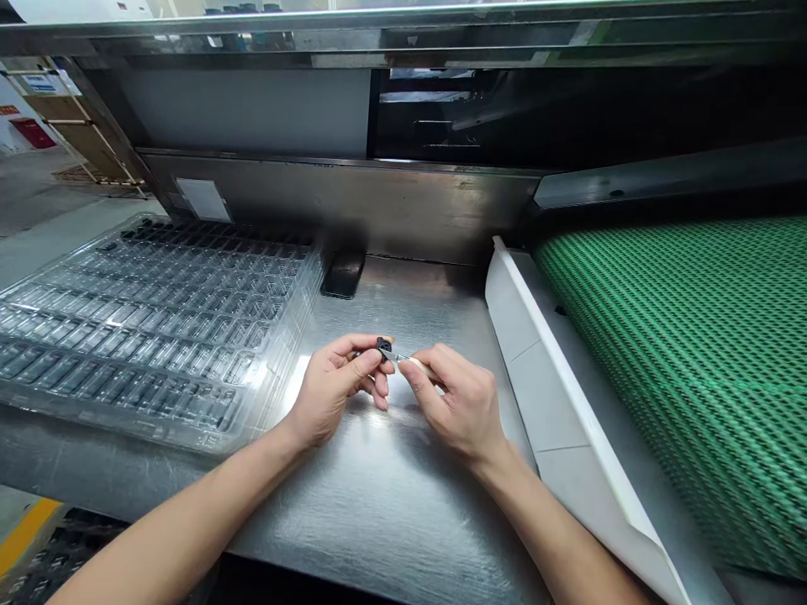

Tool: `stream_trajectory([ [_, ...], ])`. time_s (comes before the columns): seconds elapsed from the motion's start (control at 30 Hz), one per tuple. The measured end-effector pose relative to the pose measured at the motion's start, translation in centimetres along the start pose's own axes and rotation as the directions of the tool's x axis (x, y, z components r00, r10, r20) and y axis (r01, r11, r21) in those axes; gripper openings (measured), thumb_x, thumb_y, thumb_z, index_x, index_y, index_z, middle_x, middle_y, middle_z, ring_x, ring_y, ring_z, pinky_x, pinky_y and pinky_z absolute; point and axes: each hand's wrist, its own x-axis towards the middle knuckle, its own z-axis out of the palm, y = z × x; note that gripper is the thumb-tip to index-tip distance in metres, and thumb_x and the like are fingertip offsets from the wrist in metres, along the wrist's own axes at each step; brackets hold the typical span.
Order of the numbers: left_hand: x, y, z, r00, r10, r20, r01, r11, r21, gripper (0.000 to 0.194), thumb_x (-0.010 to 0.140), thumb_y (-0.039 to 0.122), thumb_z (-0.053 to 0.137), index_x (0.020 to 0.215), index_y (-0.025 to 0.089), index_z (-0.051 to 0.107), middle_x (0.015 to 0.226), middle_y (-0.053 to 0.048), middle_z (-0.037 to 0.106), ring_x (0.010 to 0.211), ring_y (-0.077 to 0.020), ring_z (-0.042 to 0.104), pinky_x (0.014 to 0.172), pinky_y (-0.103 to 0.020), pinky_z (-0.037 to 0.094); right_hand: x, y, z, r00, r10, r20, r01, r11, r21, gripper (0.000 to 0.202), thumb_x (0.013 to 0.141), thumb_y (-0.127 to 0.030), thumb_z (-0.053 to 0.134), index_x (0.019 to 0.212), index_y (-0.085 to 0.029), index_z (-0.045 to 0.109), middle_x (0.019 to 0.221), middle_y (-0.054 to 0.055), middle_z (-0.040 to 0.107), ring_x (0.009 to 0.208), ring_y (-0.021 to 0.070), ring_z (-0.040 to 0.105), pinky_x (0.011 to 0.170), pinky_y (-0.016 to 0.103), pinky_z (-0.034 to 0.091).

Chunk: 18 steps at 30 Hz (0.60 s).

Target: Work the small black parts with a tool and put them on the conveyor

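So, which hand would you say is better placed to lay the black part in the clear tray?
Probably the left hand: it pinches the black part and is nearer the clear tray, while the right hand grips the small knife.

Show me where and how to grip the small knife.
Best grip the small knife by its pale handle, coming from the right, as the right hand does. Its pointed metal blade faces left, toward the black part in the left hand, so fingers should probably stay behind the blade.
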Motion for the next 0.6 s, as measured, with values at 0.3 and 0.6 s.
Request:
stream_trajectory([
  [0.3,-0.03,-0.04,0.03,1.000,-0.002,-0.009,0.002,1.000,-0.006,0.032,0.091,0.035,0.085,0.113,0.013,0.077,0.087,-0.006,0.075,0.063,-0.0125,0.068,0.054,-0.024,0.059,-0.01,-0.08,-0.17,1.000,-0.012,0.003,0.012,0.997,-0.076,0.038,0.120,-0.037,0.056,0.086,-0.020,0.061,0.077,0.001,0.056,0.061,0.0175,0.049,0.061,0.033,0.032],
  [0.6,-0.09,-0.04,0.18,1.000,-0.022,-0.020,0.022,1.000,-0.007,0.035,0.088,0.036,0.087,0.112,0.012,0.077,0.085,-0.006,0.075,0.062,-0.0126,0.067,0.053,-0.024,0.059,0.01,-0.06,-0.16,1.000,-0.015,0.004,0.016,0.998,-0.066,0.036,0.118,-0.035,0.059,0.086,-0.020,0.062,0.076,0.000,0.053,0.062,0.0172,0.047,0.061,0.034,0.031],
])
